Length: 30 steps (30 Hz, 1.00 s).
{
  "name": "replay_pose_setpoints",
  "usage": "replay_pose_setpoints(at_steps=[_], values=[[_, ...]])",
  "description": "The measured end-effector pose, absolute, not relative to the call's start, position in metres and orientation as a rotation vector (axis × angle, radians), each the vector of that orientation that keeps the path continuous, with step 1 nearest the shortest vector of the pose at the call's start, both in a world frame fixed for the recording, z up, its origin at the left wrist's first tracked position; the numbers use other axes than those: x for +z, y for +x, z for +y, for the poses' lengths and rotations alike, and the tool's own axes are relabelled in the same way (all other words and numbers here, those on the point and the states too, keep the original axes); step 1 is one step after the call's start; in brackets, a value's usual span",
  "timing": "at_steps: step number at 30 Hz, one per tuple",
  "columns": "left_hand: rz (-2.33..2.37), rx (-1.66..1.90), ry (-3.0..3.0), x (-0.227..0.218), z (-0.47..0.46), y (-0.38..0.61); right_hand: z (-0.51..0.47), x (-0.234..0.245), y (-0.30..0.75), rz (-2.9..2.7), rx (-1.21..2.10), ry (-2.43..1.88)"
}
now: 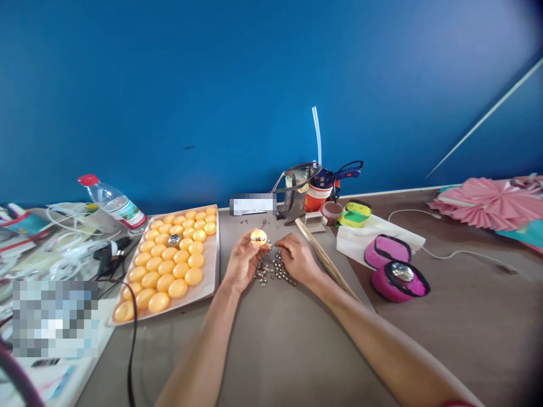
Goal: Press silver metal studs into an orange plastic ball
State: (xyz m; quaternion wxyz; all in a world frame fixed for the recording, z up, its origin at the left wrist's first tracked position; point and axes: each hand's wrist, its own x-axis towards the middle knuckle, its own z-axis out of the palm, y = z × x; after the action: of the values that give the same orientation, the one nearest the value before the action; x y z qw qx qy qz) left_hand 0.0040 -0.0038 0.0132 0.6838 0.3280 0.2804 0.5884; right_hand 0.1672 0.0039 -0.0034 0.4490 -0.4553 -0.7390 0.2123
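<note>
In my left hand I hold a yellow-orange ball, which looks like a table-tennis ball, upright between thumb and fingers. A short row of small shiny silver pieces runs across its face. My right hand is just to the right, fingers bent and pinched together; whatever is at their tips is too small to make out. Between and below both hands, a loose pile of small silver beads or rhinestones lies on the grey mat.
Left stands a white tray of several orange balls, with one silver-covered ball among them. A bottle leans behind it. Thin sticks, a red cup and pink bands are right. A black cable crosses the front left.
</note>
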Motion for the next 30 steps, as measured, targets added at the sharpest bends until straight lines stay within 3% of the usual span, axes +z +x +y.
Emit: replay_pose_setpoints(at_steps=[10, 30], values=[[0.634, 1.326, 0.733, 0.012, -0.003, 0.003, -0.005, 0.001, 0.164, -2.224, 0.264, -1.312], [0.752, 1.398, 0.786, 0.009, -0.002, 0.006, -0.009, 0.000, 0.158, -2.406, 0.277, -1.393]])
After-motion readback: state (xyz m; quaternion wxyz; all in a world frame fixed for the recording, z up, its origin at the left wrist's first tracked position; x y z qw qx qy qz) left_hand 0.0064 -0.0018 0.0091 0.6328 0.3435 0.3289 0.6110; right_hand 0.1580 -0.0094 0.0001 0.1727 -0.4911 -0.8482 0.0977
